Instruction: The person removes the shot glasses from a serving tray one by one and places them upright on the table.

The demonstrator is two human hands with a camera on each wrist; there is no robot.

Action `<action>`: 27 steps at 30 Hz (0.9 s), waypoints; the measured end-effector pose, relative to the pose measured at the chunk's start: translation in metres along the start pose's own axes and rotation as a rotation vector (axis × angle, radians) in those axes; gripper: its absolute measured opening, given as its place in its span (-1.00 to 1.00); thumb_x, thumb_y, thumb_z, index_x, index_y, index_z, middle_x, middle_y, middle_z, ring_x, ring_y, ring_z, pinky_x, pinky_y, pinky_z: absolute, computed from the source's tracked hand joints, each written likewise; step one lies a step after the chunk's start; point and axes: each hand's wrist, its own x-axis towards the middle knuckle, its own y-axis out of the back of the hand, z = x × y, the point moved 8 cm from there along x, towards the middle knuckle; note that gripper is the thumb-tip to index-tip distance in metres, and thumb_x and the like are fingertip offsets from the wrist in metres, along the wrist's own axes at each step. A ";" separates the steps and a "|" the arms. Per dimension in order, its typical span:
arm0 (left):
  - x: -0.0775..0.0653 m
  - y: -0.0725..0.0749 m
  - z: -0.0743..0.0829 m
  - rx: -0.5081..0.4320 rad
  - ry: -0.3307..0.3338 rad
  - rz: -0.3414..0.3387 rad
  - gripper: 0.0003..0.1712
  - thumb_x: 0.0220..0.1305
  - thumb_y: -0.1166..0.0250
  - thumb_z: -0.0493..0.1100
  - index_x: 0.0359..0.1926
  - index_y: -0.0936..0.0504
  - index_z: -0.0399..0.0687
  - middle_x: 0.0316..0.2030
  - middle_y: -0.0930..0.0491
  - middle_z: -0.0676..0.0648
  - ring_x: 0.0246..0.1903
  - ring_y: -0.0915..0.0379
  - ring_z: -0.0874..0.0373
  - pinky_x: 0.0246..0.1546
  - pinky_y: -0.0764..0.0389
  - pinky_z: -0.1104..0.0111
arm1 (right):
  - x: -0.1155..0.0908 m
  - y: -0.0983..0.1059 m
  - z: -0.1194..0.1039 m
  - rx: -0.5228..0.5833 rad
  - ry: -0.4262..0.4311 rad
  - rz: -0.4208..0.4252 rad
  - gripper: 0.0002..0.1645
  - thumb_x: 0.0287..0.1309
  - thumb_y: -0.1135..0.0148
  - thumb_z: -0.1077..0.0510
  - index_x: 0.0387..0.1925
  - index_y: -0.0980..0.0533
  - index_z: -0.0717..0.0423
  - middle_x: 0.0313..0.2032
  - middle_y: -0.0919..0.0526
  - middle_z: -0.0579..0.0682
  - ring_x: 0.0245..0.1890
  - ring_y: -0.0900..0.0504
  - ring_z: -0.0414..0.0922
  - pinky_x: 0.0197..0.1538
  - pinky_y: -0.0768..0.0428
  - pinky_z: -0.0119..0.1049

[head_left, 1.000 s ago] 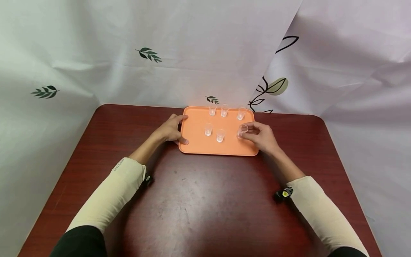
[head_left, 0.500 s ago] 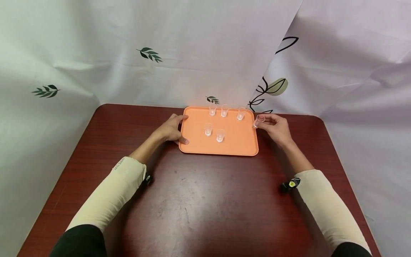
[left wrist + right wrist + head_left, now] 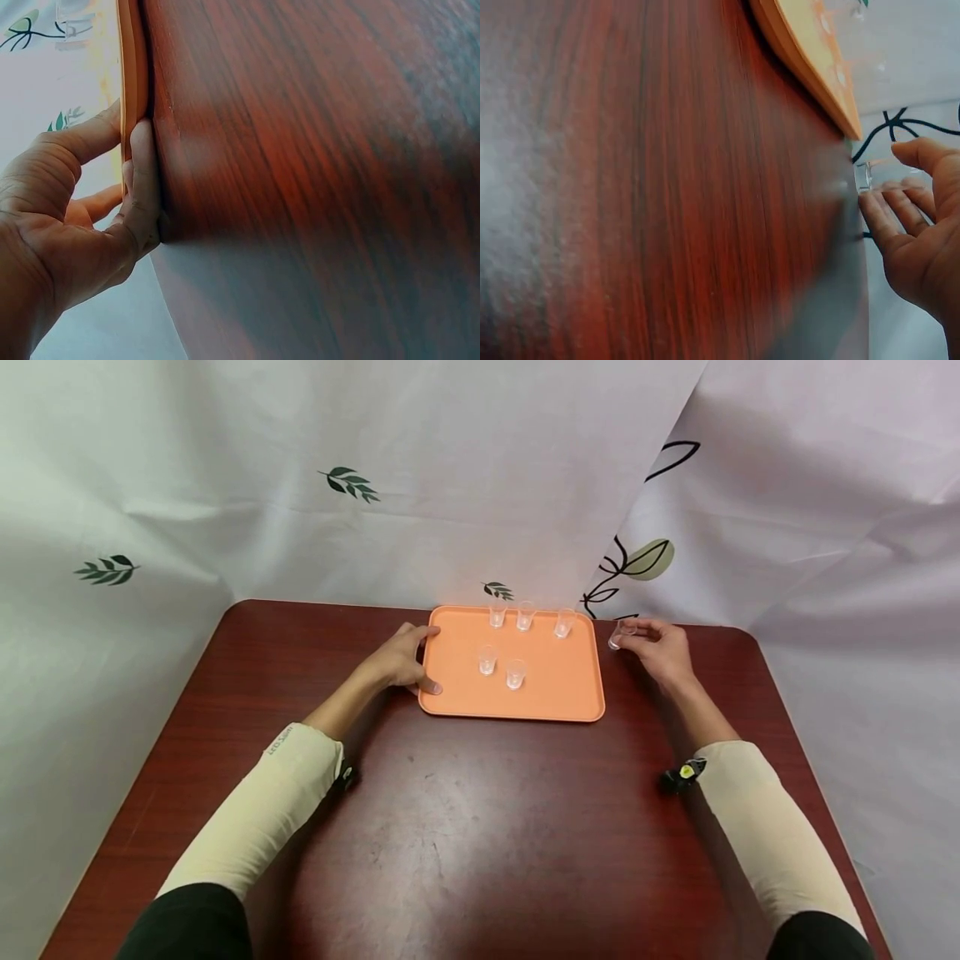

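An orange tray [image 3: 457,697] lies at the far side of the table. My left hand [image 3: 397,662] grips its left edge, with the thumb over the rim; in the left wrist view the fingers [image 3: 142,187] lie along the tray's outer side. Three small clear plastic cups stand along the tray's back, one of them a cup [image 3: 562,624] at the right. Two more, a cup [image 3: 487,661] and another cup [image 3: 515,674], stand nearer the middle. Right of the tray, my right hand [image 3: 662,650] pinches a clear cup [image 3: 881,174] between thumb and fingers, its base at or just above the tabletop.
The dark red wooden table [image 3: 450,827] ends just behind the tray. A white curtain [image 3: 450,460] with leaf prints hangs close along that back edge, near the right hand.
My right hand has carried the clear cup off the tray's right side, rightward and back, to beside the tray. The left hand and the tray have stayed in place.
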 end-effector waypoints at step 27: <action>-0.001 0.001 0.003 0.011 0.002 -0.012 0.37 0.13 -0.75 -0.39 0.82 -0.14 -0.02 0.57 -0.14 -0.32 -0.04 -0.61 -0.18 -0.38 -0.87 0.30 | 0.016 0.008 0.008 -0.097 -0.077 0.055 -0.35 0.40 -0.54 0.14 0.43 -0.62 0.30 -0.21 -0.67 -0.47 -0.13 -0.66 -0.51 -0.07 -0.65 -0.71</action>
